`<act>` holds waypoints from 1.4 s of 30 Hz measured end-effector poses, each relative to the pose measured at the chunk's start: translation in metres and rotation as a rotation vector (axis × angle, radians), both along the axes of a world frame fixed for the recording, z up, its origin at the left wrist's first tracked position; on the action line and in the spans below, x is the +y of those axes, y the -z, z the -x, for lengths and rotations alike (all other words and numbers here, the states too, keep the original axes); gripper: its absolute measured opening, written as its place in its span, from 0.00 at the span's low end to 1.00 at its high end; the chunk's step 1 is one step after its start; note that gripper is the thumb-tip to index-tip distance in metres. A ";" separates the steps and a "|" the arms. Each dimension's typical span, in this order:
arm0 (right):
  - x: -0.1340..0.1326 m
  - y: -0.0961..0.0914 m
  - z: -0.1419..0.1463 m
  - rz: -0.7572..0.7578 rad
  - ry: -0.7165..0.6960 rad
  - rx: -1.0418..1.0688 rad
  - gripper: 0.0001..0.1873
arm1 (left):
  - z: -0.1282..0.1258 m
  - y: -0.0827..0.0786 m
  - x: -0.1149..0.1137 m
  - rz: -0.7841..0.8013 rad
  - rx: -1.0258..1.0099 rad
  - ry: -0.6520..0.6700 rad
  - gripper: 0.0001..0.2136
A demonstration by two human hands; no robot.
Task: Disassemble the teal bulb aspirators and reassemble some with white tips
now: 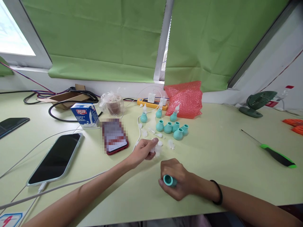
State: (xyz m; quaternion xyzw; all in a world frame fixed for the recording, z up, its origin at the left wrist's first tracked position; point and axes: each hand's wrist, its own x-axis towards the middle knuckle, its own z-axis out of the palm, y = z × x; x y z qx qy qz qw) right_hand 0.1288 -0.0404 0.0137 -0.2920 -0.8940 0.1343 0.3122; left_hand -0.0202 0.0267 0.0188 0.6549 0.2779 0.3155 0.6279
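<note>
My right hand (176, 179) is wrapped round a teal rubber bulb (168, 180), its open mouth turned up towards me. To its upper left, my left hand (145, 149) has thumb and fingers closed on a small translucent plastic piece (153, 149); the fingers partly hide it. More whitish plastic pieces (171, 145) lie loose around that hand. Several open teal bulbs (178, 134) stand together beyond the hands. Behind them are 3 teal bulbs with clear pointed tips fitted, one of them a tipped bulb (143, 117) at the left.
A red-cased phone (115, 137) and a charging phone (55, 159) lie left, with white cables crossing the table. Further back are a milk carton (85, 115), a yellow power strip (153, 105) and red bubble wrap (184, 100). A screwdriver (272, 151) and green fan (258, 102) are right.
</note>
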 end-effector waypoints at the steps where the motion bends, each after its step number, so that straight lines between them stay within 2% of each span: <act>1: 0.000 0.000 -0.001 0.012 0.006 0.017 0.05 | 0.001 -0.001 0.003 -0.114 0.045 -0.111 0.21; 3: 0.001 0.001 -0.001 0.033 0.010 0.044 0.04 | 0.004 -0.001 0.009 -0.355 0.175 -0.336 0.18; 5: 0.002 0.002 -0.001 0.048 0.004 0.060 0.04 | 0.006 0.003 0.014 -0.593 0.338 -0.476 0.14; 8: 0.004 0.003 -0.001 0.060 -0.006 0.062 0.04 | 0.007 0.014 0.018 -0.948 0.578 -0.517 0.14; 11: 0.005 0.002 -0.001 0.087 0.018 0.072 0.04 | 0.007 0.020 0.016 -1.120 0.698 -0.450 0.18; 17: 0.006 -0.008 -0.005 0.171 0.076 0.204 0.04 | 0.006 0.020 0.004 -1.191 0.760 -0.206 0.24; 19: 0.009 -0.013 -0.009 0.132 0.120 0.268 0.07 | 0.006 0.022 0.003 -1.201 0.777 -0.146 0.22; 22: 0.024 -0.027 -0.021 -0.035 0.251 0.370 0.12 | 0.006 0.025 0.004 -1.199 0.779 -0.110 0.20; 24: 0.041 -0.041 -0.038 -0.177 0.401 0.443 0.14 | 0.006 0.026 0.006 -1.197 0.758 -0.074 0.21; 26: 0.064 -0.055 -0.062 -0.258 0.577 0.482 0.12 | 0.006 0.026 0.006 -1.195 0.731 -0.041 0.22; 27: 0.076 -0.061 -0.077 -0.271 0.648 0.482 0.12 | 0.007 0.024 0.006 -1.196 0.717 -0.031 0.22; 29: 0.101 -0.064 -0.106 -0.218 0.699 0.430 0.12 | 0.007 0.021 0.004 -1.201 0.691 -0.023 0.21; 31: 0.121 -0.056 -0.132 -0.203 0.780 0.360 0.14 | 0.007 0.018 0.002 -1.206 0.670 -0.027 0.20; 33: 0.135 -0.038 -0.149 -0.067 0.853 0.244 0.17 | 0.007 0.016 0.001 -1.209 0.661 -0.034 0.19; 37: 0.146 -0.003 -0.162 0.127 0.829 0.124 0.20 | 0.007 0.016 0.001 -1.209 0.683 -0.046 0.19; 39: 0.148 0.002 -0.163 0.162 0.847 0.097 0.20 | 0.007 0.016 0.002 -1.212 0.695 -0.054 0.19; 42: 0.156 -0.006 -0.164 0.151 0.921 0.094 0.24 | 0.006 0.016 0.001 -1.220 0.710 -0.058 0.19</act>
